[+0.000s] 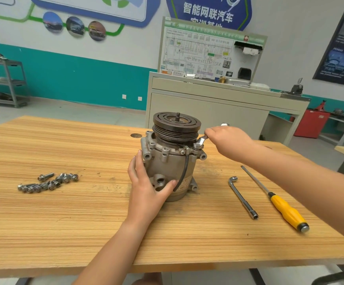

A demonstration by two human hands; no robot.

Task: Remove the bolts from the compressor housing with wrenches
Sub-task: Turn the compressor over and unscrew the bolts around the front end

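Note:
A grey metal compressor [168, 161] stands upright on the wooden table [64, 223], its dark grooved pulley on top. My left hand [146, 188] wraps the lower left side of the housing, thumb and fingers curved round it. My right hand [227, 141] grips the handle of a silver wrench [200, 141]. The wrench's ring end sits on a bolt at the upper right flange of the housing. Several loose bolts [48, 182] lie in a pile on the table to the left.
An L-shaped socket wrench [242, 196] and a yellow-handled screwdriver [284, 206] lie on the table to the right of the compressor. A beige cabinet [208, 112] with a wiring display board stands behind the table. A grey shelf rack [4, 83] is at far left.

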